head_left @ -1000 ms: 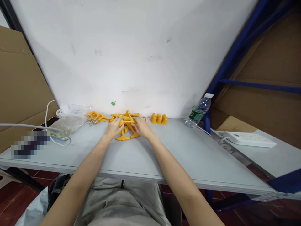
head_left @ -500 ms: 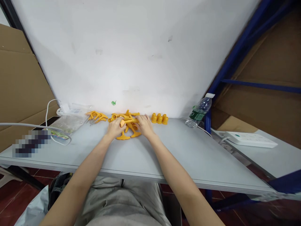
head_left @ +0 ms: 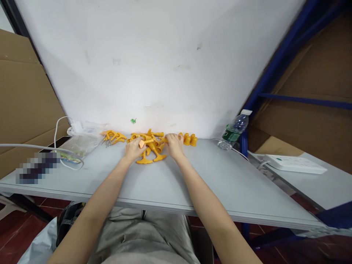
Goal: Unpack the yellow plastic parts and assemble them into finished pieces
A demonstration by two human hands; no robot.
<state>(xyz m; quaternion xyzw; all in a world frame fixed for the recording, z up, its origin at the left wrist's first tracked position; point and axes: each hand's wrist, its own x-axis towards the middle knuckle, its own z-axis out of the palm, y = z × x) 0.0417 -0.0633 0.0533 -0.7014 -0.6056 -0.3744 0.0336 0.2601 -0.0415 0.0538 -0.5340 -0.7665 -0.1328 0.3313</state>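
1. Nearest the camera, two bare forearms reach out over a grey table (head_left: 192, 187) towards its far edge.
2. The left hand (head_left: 134, 150) is curled shut around a yellow rod (head_left: 147, 141), which lies crosswise on top of a pile of yellow plastic parts (head_left: 154, 150).
3. The right hand (head_left: 173, 145) rests at the pile's right edge with its fingers bent down. Whether they pinch a part cannot be told.
4. The pile is tangled, so it seems best to hold the rod steady with the left hand and free only one part at a time, lifting it without dragging its neighbours.
5. Just right of the right hand stands a row of yellow caps (head_left: 190, 139), close enough to be knocked by a careless sweep.
6. Left of the pile lie yellow hooks (head_left: 114, 136) and a clear plastic bag (head_left: 79, 143). A water bottle (head_left: 233, 130) stands well apart to the right, against the white wall.
7. A second ago the right hand lay over the pile's middle. It has since slid right, nearly to the caps, uncovering more parts. The left hand has hardly moved.
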